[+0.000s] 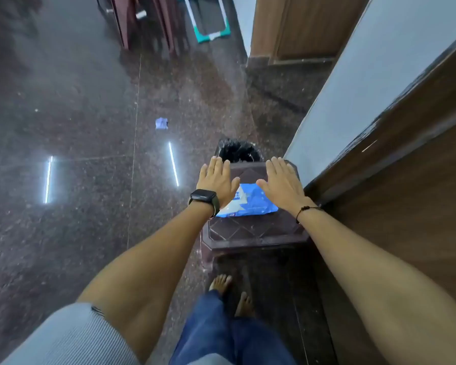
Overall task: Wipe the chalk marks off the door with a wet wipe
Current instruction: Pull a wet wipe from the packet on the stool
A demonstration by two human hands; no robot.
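From my head camera, my left hand (217,180) and right hand (282,179) are flat with fingers spread, grasping nothing, above the stool (258,233). The wipes pack (250,202) lies on the stool between them. The door (419,185) is at my right.

Looked like somebody's home – polished granite floor (90,154), wooden door (419,193), bare feet (221,283). Plastic stool (256,233) and a lined bin (237,151) too – pretty domestic.

Blue wipes pack (250,201) on the stool, small dark print on it, too blurred to read
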